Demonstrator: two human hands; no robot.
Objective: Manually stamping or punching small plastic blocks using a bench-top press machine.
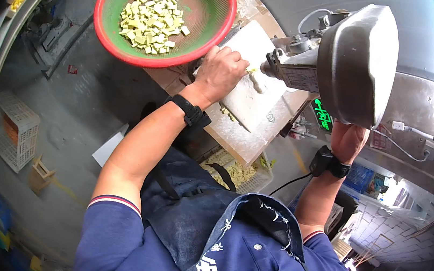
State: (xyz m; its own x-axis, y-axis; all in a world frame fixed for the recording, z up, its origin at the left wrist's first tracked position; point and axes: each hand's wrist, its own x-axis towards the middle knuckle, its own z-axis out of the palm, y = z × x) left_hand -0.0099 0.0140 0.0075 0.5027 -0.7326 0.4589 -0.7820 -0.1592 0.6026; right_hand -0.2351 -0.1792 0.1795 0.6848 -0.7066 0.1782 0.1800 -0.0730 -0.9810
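My left hand [223, 72] rests on a floured white board [255, 93], fingers curled at the nozzle [268, 67] of a grey metal machine [360, 64], where a pale dough piece [258, 80] hangs out. Whether the fingers grip a piece I cannot tell. My right hand [349, 141] reaches up under the machine's body, partly hidden behind it. A red-rimmed green basket [214, 27] above the board holds several pale yellow cut dough pieces [151, 21].
A white crate [255, 182] with more yellow pieces sits under the board. A white plastic crate [13, 130] and a small wooden stool [41, 170] stand on the grey floor to the left. A large grey drum [420, 29] fills the right.
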